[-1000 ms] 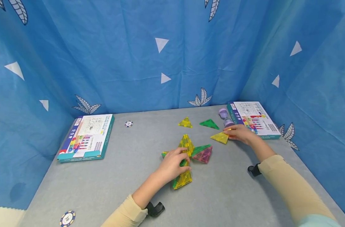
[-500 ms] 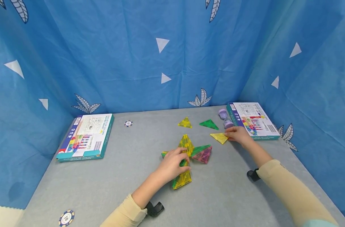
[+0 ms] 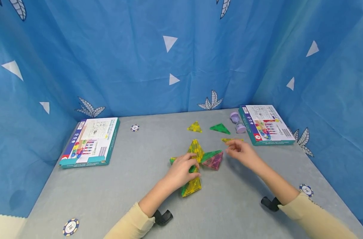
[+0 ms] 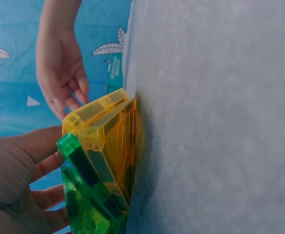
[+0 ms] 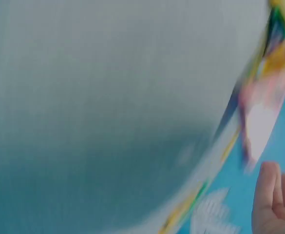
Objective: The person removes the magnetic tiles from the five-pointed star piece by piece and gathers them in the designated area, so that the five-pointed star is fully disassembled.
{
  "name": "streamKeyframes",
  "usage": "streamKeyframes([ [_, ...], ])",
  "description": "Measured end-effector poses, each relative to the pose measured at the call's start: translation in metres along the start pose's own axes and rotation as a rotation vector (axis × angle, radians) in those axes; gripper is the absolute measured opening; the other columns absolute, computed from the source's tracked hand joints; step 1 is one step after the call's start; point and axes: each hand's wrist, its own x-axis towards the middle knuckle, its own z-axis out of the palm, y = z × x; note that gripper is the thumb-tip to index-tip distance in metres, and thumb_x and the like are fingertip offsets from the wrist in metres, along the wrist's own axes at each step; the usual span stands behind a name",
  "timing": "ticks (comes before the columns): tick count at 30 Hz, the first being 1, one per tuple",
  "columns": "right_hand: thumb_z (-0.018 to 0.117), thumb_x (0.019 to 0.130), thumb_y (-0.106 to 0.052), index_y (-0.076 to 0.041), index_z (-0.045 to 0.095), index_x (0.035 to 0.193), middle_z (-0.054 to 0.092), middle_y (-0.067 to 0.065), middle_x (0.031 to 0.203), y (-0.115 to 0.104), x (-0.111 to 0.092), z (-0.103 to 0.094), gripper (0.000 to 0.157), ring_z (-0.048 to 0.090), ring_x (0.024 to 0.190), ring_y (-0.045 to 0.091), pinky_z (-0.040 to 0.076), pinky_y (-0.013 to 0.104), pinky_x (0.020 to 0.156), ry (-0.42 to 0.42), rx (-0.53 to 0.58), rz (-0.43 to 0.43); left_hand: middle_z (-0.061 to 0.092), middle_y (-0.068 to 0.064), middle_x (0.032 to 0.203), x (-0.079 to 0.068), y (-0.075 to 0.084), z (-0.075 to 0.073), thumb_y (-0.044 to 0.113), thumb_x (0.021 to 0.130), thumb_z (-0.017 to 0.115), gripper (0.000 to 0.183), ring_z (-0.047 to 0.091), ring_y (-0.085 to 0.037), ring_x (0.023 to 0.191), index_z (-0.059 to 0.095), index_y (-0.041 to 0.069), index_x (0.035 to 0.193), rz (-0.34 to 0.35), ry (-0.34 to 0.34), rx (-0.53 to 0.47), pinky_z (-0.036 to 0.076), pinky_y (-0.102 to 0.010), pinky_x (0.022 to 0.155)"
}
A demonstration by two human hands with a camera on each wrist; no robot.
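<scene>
My left hand grips a star-like build of see-through magnetic tiles in the head view, thumb and fingers around its near part. Yellow and green tiles stand tilted together against that hand in the left wrist view. A pink tile with a green one forms the build's right arm. Just right of it, my right hand hovers with loosely bent fingers and nothing visible in them. Partly hidden behind that hand lies a yellow triangular tile. The right wrist view is blurred.
Farther back lie a yellow triangle tile and a green one. A small purple hourglass-shaped thing is beside the right box. Another box lies left. Poker chips dot the table; blue curtains surround it.
My right hand has left the yellow triangular tile and moved left and nearer, toward the pink tile. A poker chip beside the right forearm has come into view. My left hand stays put.
</scene>
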Motion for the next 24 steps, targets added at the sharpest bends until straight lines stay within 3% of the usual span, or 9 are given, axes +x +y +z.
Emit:
streamKeyframes([
  [3, 0.062, 0.09, -0.014, 0.003, 0.062, 0.109, 0.064, 0.013, 0.092, -0.011, -0.015, 0.03, 0.025, 0.059, 0.078, 0.029, 0.052, 0.03, 0.064, -0.154, 0.088, -0.037, 0.047, -0.005, 0.135, 0.002, 0.0, -0.001, 0.034, 0.081, 0.073, 0.017, 0.045, -0.027, 0.123, 0.065, 0.022, 0.09, 0.005, 0.008, 0.011, 0.033, -0.049, 0.102],
  [6, 0.064, 0.089, -0.012, 0.005, 0.061, 0.11, 0.063, 0.011, 0.093, -0.017, -0.022, 0.057, 0.027, 0.06, 0.08, 0.023, 0.052, 0.03, 0.065, -0.293, 0.175, 0.006, 0.048, -0.005, 0.133, 0.002, 0.001, -0.002, 0.034, 0.081, 0.073, 0.017, 0.047, -0.026, 0.121, 0.065, 0.023, 0.091, 0.002, 0.01, 0.007, 0.034, -0.048, 0.101],
  [8, 0.065, 0.087, -0.009, 0.007, 0.057, 0.112, 0.062, 0.011, 0.093, -0.019, -0.023, 0.071, 0.031, 0.06, 0.081, 0.019, 0.052, 0.029, 0.065, -0.342, 0.228, 0.033, 0.049, -0.004, 0.131, 0.001, 0.001, -0.002, 0.034, 0.08, 0.073, 0.017, 0.048, -0.025, 0.12, 0.065, 0.023, 0.091, 0.003, 0.017, 0.003, 0.035, -0.047, 0.101],
  [12, 0.069, 0.084, -0.009, 0.006, 0.056, 0.11, 0.061, 0.01, 0.092, -0.021, -0.017, 0.091, 0.032, 0.06, 0.078, 0.016, 0.051, 0.026, 0.063, -0.376, 0.282, 0.053, 0.052, -0.001, 0.123, 0.0, 0.001, 0.0, 0.033, 0.08, 0.074, 0.018, 0.051, -0.021, 0.113, 0.064, 0.022, 0.09, 0.015, 0.034, 0.006, 0.038, -0.044, 0.097],
  [16, 0.072, 0.082, -0.014, 0.002, 0.059, 0.095, 0.061, 0.004, 0.079, -0.022, -0.009, 0.101, 0.025, 0.055, 0.066, 0.012, 0.047, 0.025, 0.056, -0.384, 0.255, 0.069, 0.053, 0.003, 0.113, -0.001, 0.0, 0.001, 0.031, 0.08, 0.075, 0.017, 0.052, -0.018, 0.104, 0.064, 0.022, 0.088, 0.021, 0.046, 0.015, 0.041, -0.04, 0.092],
  [20, 0.074, 0.08, -0.016, -0.001, 0.059, 0.084, 0.056, 0.001, 0.066, -0.021, -0.007, 0.104, 0.021, 0.049, 0.058, 0.013, 0.043, 0.026, 0.052, -0.374, 0.243, 0.101, 0.054, 0.005, 0.106, -0.001, -0.002, 0.001, 0.033, 0.079, 0.075, 0.017, 0.053, -0.015, 0.099, 0.064, 0.023, 0.087, 0.024, 0.052, 0.017, 0.041, -0.038, 0.09],
  [24, 0.073, 0.081, -0.013, -0.001, 0.062, 0.087, 0.061, 0.003, 0.072, -0.019, -0.006, 0.101, 0.017, 0.055, 0.064, 0.015, 0.048, 0.029, 0.056, -0.377, 0.247, 0.089, 0.056, 0.005, 0.107, 0.001, -0.008, -0.004, 0.037, 0.08, 0.073, 0.02, 0.053, -0.015, 0.101, 0.067, 0.023, 0.093, 0.067, 0.019, 0.001, 0.04, -0.039, 0.091],
])
